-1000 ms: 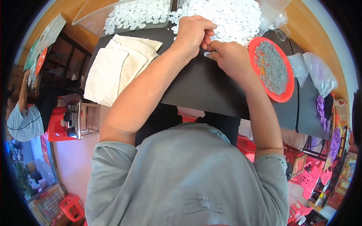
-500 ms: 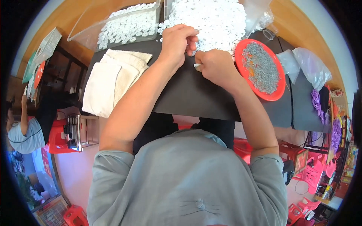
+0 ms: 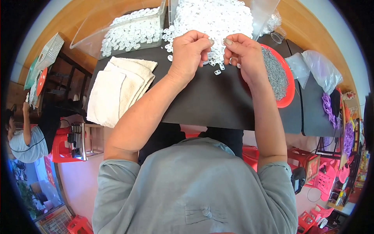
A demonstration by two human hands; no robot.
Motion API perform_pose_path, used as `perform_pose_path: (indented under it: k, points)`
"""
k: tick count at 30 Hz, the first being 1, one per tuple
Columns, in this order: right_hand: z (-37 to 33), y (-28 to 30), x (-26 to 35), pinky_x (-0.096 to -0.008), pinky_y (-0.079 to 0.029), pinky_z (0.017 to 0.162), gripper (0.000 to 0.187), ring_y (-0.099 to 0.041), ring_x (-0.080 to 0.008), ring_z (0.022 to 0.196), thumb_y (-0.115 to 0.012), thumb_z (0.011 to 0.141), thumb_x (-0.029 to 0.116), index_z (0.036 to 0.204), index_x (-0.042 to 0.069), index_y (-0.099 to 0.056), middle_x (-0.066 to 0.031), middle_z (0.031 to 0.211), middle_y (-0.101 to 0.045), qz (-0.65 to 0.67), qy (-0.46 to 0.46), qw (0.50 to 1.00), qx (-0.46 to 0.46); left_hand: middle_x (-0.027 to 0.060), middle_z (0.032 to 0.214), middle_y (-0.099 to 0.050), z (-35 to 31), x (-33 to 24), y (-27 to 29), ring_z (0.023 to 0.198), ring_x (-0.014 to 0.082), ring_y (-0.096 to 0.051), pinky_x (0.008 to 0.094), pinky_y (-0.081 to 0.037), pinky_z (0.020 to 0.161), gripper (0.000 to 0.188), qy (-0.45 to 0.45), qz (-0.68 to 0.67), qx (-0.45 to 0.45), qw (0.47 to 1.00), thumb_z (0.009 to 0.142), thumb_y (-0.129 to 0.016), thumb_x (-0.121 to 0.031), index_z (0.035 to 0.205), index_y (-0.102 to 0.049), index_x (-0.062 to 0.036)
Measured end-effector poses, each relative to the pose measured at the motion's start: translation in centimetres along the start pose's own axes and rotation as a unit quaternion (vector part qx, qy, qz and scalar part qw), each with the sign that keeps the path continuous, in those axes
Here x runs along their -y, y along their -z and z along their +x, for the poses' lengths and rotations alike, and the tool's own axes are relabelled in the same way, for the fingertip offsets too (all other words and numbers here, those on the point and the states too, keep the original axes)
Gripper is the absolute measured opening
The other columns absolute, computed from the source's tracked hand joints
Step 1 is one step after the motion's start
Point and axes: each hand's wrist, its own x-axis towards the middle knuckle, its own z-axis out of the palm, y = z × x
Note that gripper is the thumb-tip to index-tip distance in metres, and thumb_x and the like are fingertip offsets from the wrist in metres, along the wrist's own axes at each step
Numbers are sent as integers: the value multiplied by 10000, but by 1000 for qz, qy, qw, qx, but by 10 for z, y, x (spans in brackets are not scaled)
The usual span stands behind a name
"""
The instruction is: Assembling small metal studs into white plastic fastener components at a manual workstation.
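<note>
My left hand and my right hand are raised together over the black table, fingertips almost touching. Both pinch a small white plastic piece between thumb and forefinger; it is mostly hidden by the fingers. Just behind the hands lies a big heap of small white plastic pieces, and a few loose ones lie on the table under the hands. A red round tray of thin grey metal pins sits right beside my right hand.
A clear plastic bin with more white pieces stands at the back left. A folded cream towel lies on the table's left. Clear plastic bags and purple items lie to the right. Another person sits at far left.
Both hands have risen slightly off the table and drawn apart a little, fingertips now pointing at each other. The view has shifted, so the tray and heap sit further right.
</note>
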Motion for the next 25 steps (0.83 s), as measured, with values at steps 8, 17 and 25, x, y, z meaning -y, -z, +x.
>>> perform_pose_path:
  k: [8,17,25]
  points:
    - [-3,-3,2,-195,-368,500,124,-554,-87,553,-616,911,141,919,18,-618,-12,650,-591,-3,17,1000,4,21,648,-586,-3,2,-1,507,84,-515,217,-373,427,110,-10,11,0,1000,815,-662,-125,811,-632,-19]
    - [-2,-5,-2,-190,-352,503,139,-539,-77,548,-613,915,154,922,16,-623,-4,645,-591,-21,34,999,18,23,662,-592,-5,4,-4,526,80,-531,216,-384,433,123,-8,28,7,1000,828,-657,-135,824,-633,-15]
    - [-3,-3,0,-190,-378,511,195,-578,-83,582,-618,928,217,926,23,-634,-12,661,-609,1,10,999,48,38,681,-599,-5,6,-4,537,102,-546,226,-397,436,130,2,-17,22,1000,843,-660,-142,861,-637,-16]
